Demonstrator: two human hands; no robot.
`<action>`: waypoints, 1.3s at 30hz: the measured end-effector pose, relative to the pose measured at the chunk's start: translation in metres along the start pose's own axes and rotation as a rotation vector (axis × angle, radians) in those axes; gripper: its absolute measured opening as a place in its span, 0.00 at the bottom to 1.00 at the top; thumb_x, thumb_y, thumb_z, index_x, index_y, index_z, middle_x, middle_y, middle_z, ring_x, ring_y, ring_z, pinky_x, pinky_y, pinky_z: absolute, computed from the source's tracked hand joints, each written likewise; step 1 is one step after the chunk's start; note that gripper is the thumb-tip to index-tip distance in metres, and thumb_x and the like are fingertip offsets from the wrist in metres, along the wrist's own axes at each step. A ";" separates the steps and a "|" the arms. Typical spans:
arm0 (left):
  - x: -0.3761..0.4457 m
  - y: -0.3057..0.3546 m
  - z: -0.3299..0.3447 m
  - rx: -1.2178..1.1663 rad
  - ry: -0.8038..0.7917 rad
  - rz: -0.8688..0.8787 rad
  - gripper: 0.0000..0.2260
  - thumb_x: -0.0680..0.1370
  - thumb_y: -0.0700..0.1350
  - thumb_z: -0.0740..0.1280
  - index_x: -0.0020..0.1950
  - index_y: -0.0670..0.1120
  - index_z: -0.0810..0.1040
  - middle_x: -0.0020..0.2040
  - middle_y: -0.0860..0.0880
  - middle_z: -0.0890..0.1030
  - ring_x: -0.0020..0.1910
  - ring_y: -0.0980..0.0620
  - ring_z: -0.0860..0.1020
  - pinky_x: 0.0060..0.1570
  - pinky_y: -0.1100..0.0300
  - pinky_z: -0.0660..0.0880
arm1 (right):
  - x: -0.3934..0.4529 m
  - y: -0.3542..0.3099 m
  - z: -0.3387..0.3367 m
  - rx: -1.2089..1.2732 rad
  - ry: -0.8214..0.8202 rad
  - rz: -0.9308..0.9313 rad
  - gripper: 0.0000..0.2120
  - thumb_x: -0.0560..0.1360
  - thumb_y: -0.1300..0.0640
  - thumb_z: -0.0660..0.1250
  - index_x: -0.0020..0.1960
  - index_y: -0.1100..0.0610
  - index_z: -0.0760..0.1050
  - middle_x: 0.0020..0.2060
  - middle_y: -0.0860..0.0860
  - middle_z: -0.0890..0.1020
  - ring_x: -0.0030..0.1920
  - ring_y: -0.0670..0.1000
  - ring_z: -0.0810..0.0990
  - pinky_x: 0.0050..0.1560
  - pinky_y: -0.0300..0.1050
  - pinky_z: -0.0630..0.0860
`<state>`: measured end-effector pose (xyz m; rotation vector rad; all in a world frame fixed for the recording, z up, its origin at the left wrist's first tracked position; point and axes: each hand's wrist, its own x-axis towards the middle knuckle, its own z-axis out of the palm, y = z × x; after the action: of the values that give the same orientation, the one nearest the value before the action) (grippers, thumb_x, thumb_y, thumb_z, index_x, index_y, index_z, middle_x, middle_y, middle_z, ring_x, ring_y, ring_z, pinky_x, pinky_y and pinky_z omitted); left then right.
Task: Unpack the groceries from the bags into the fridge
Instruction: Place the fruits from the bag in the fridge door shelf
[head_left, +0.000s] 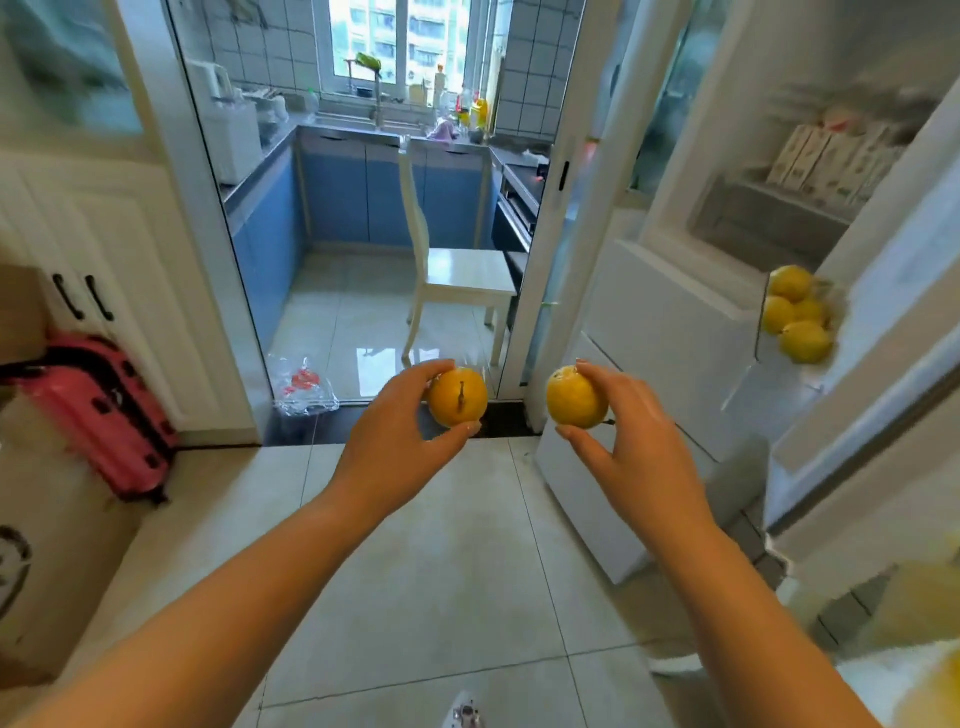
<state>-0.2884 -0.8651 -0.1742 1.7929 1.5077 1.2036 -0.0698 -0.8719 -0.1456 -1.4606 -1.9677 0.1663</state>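
Note:
My left hand (395, 441) grips a round yellow-orange fruit (460, 397) with a short dark stem facing me. My right hand (631, 441) pinches a second yellow fruit (574, 400) between thumb and fingers. Both are held out in front of me at mid-height, a hand's width apart. The open fridge (675, 322) stands to the right. Several similar yellow fruits (797, 312) lie on a fridge shelf. Cartons (831, 161) stand on a higher shelf, blurred.
A white chair (457, 270) stands in the kitchen doorway ahead. A clear plastic bag (304, 387) lies on the floor by the threshold. A pink suitcase (104, 410) leans against white cabinets at left. The fridge door (883, 364) is swung open at far right.

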 end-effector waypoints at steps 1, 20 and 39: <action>0.024 -0.004 0.002 -0.011 0.003 -0.007 0.28 0.70 0.52 0.72 0.67 0.53 0.67 0.65 0.50 0.72 0.63 0.51 0.72 0.58 0.57 0.71 | 0.022 0.007 0.005 0.001 0.002 0.001 0.28 0.71 0.51 0.71 0.68 0.49 0.66 0.61 0.50 0.73 0.54 0.44 0.70 0.49 0.34 0.66; 0.378 0.023 0.155 -0.151 -0.412 0.464 0.27 0.70 0.53 0.73 0.66 0.58 0.67 0.61 0.56 0.73 0.59 0.57 0.71 0.59 0.59 0.70 | 0.227 0.137 -0.027 -0.326 0.386 0.364 0.27 0.72 0.50 0.69 0.69 0.49 0.65 0.63 0.47 0.72 0.60 0.41 0.66 0.56 0.31 0.61; 0.431 0.150 0.345 -0.415 -0.950 1.061 0.25 0.71 0.48 0.73 0.66 0.50 0.70 0.59 0.55 0.69 0.56 0.63 0.66 0.54 0.76 0.62 | 0.205 0.158 -0.068 -0.722 0.670 1.034 0.26 0.71 0.56 0.71 0.66 0.43 0.65 0.64 0.42 0.66 0.54 0.40 0.68 0.46 0.29 0.63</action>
<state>0.0829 -0.4391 -0.0860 2.3407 -0.2669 0.6968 0.0666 -0.6513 -0.0788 -2.4571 -0.6001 -0.5779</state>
